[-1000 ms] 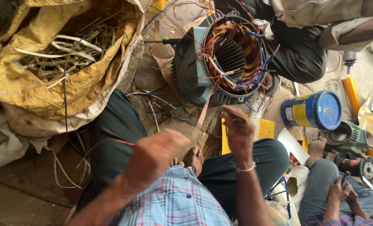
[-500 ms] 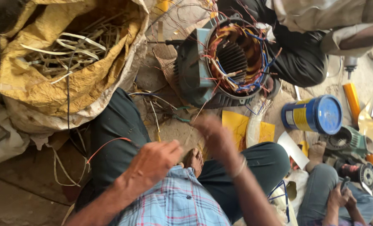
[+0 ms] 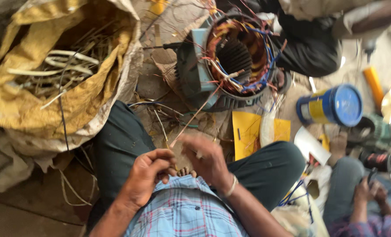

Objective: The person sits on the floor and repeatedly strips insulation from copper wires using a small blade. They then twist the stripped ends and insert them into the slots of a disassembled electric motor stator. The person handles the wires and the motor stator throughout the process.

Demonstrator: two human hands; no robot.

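An electric motor stator (image 3: pixel 230 61) with copper windings and loose red and blue leads lies on the floor ahead of my crossed legs. A thin pinkish wire (image 3: pixel 195 114) runs from its rim down to my right hand (image 3: pixel 206 160), which is blurred and pinches the wire's near end. My left hand (image 3: pixel 149 175) is just beside it over my lap, its fingers curled tight with nothing visible in them. The two hands are almost touching.
A yellow sack (image 3: pixel 50 66) full of pale strips and scrap stands at the left. A blue can (image 3: pixel 331 105) and yellow paper (image 3: pixel 248 131) lie right of the stator. Another person's hands (image 3: pixel 369 188) work at the lower right, and a second person's legs (image 3: pixel 309 39) are behind the stator.
My right hand has come down from near the stator to my lap, drawing the wire with it. My left hand has shifted a little right, and the two hands have closed together.
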